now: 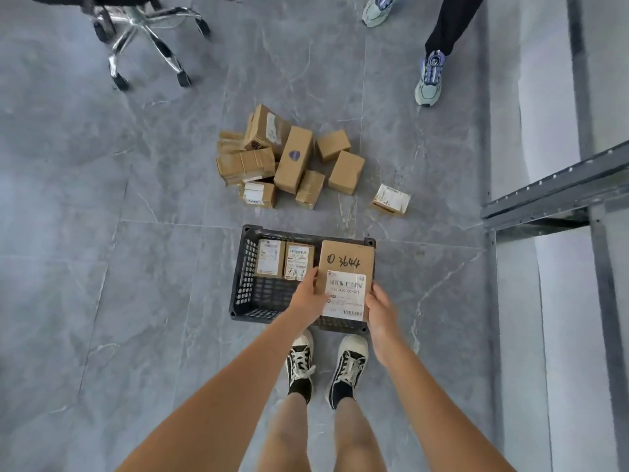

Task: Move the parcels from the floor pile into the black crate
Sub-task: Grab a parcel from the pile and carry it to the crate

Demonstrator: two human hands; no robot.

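Holding a large parcel (345,277) over the right side of the black crate (243,267), we grip it with both hands: left hand (308,296) fingers curled round its left edge, right hand (379,308) wrapped on its lower right corner. It sits above the crate, not yet set down as far as we can tell. Two small parcels (284,258) already lie side by side at the crate's far left, so we count two done and a third mid-placement. Most of the job is left: the floor pile (284,158) beyond the crate holds roughly ten boxes, and one stray parcel (391,200) lies apart to its right. Crate floor on the near left looks free for more.
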